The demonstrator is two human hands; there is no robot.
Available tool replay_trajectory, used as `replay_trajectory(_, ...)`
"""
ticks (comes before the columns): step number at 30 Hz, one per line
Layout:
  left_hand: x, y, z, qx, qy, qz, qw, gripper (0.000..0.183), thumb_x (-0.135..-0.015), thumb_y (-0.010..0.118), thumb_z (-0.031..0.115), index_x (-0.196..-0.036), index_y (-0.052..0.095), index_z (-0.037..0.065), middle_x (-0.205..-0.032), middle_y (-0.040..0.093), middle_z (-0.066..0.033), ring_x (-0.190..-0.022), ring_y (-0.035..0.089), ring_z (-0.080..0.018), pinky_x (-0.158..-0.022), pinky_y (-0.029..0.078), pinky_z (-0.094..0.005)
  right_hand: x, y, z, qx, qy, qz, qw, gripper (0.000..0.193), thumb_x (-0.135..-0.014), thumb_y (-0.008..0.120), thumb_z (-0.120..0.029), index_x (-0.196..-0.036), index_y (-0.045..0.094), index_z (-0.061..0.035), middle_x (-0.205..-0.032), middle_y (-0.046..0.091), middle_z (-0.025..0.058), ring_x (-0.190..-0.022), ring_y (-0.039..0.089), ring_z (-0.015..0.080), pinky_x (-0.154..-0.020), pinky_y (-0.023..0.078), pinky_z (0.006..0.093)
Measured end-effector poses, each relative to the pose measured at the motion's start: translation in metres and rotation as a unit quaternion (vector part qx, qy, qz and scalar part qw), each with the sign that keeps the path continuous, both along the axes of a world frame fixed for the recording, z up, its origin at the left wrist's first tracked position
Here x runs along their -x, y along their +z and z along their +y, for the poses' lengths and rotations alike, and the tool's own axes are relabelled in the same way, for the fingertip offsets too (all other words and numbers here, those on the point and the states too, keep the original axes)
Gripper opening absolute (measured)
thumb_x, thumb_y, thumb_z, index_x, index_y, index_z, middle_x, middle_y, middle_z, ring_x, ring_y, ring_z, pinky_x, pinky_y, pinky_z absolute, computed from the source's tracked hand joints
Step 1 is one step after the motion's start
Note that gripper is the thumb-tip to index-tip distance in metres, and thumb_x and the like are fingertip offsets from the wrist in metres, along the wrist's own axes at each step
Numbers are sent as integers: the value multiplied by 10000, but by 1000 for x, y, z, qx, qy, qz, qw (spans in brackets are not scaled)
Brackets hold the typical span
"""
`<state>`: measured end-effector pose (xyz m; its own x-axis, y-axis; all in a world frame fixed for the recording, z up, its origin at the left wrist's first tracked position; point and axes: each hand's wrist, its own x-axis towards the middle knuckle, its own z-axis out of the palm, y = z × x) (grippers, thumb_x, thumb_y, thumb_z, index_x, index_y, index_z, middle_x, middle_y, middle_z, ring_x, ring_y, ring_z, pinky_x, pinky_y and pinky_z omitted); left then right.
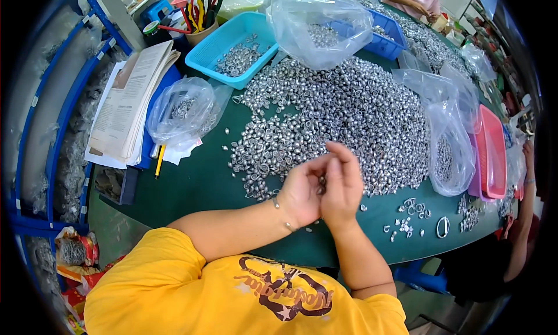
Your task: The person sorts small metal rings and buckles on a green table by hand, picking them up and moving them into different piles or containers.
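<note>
A broad heap of small silver metal ring-like pieces [372,120] covers much of the green table in front of me. My left hand [301,194] is cupped at the heap's near edge, palm up, with a few dark metal pieces [321,185] in it. Against it, on the right, my right hand [342,190] is closed, its fingers bent and pressed together over the left palm. What lies within the right fingers is hidden. Single pieces lie on the table close by both hands.
Small sorted groups of rings [414,207] lie at the right. Around the heap are a light blue basket [200,61], clear plastic bags [450,160], a pink tray [493,155] and papers [125,108]. A pot holds pliers [200,15]. Other people sit at the far and right sides.
</note>
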<state>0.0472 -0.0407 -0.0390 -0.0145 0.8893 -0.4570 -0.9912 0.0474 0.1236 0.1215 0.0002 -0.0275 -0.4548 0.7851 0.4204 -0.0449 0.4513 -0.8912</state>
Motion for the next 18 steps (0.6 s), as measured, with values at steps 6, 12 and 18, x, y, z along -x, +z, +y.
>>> replay_trajectory(6, 17, -2, 34, -45, -39, -46, 997, 180, -895, 395, 175, -892, 506, 33, -773, 521, -52, -657, 497, -135, -531, 396, -223, -12, 10, 3, -214, -46, 110, 969, 286, -839, 342, 90, -1082, 482, 34, -997, 535, 147, -872, 534, 207, -801, 428, 306)
replay_trajectory(12, 87, 99, 155, -105, 158, 15, 982, 117, -883, 473, 123, -933, 464, 17, -771, 512, -100, -620, 529, -174, -575, 521, -279, -15, 10, 8, -157, -74, 139, 975, 259, -787, 420, 108, -1015, 508, 24, -949, 545, 138, -886, 505, 227, -801, 401, 310)
replay_trajectory(18, 136, 102, 163, -99, 138, 237, 956, 418, -899, 409, 220, -1238, 374, -22, -1257, 434, -210, -1205, 386, -337, -1011, 312, -473, -17, 5, 29, -38, -148, 180, 972, 202, -840, 437, 47, -1025, 519, 46, -951, 562, 117, -876, 533, 178, -810, 417, 281)
